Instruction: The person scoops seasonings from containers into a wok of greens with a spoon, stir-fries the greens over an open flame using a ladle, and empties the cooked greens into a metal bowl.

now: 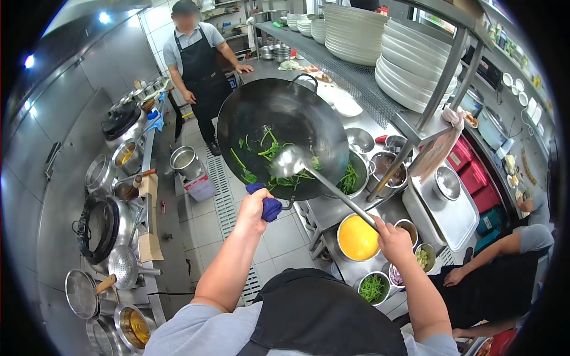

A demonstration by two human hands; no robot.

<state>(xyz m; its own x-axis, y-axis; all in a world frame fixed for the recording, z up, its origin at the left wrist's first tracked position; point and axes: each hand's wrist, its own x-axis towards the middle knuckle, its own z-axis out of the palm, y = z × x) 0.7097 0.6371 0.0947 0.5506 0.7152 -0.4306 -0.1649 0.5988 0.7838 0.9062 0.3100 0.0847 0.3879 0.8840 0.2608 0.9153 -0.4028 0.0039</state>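
My left hand [254, 209] is closed on a bunched dark blue cloth [271, 207] at the near handle of a large black wok [279, 107], which is held up and tilted. Green leafy stems [270, 142] lie in the lower part of the wok. My right hand [393, 238] is wrapped round the long handle of a metal ladle [290, 161]. The ladle's bowl is inside the wok, over the greens, and partly hides them. Just right of the wok, a metal pot of cut green vegetables [349, 180] is partly covered by its rim.
A bowl of yellow liquid [358, 237] and a bowl of chopped greens [372, 288] stand near my right arm. Stacked white plates [409, 62] sit on the shelf. Stoves with pots [126, 155] line the left. One person [202, 59] stands ahead, another [493, 273] at right.
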